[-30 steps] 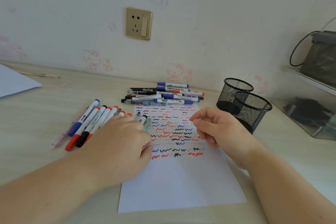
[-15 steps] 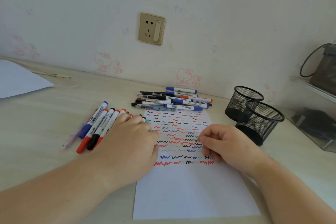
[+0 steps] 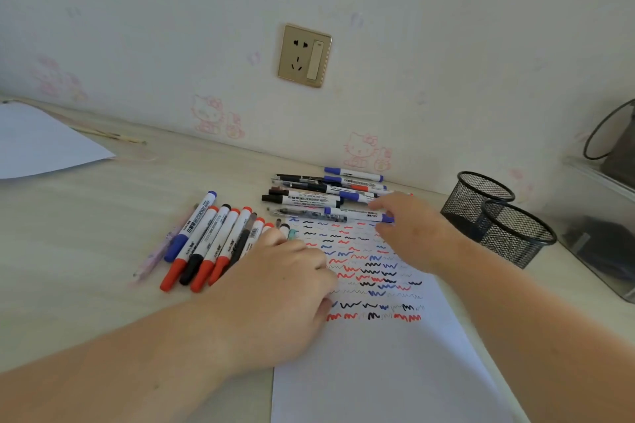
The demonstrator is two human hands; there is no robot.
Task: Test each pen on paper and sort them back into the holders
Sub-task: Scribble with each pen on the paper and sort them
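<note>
Black-capped marker (image 3: 302,200): we read "WHITEBOARD" on its white barrel.
Blue-capped marker (image 3: 192,225): we make out "WHITEBOARD" along the barrel.
Other pens' labels: too small for us to read.
Paper (image 3: 371,285): only squiggles, no words.

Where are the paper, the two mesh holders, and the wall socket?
paper (image 3: 378,371): head view, blank lower area.
mesh holders (image 3: 515,237): head view, nearer holder's side wall.
wall socket (image 3: 304,55): head view, plate centre.
</note>
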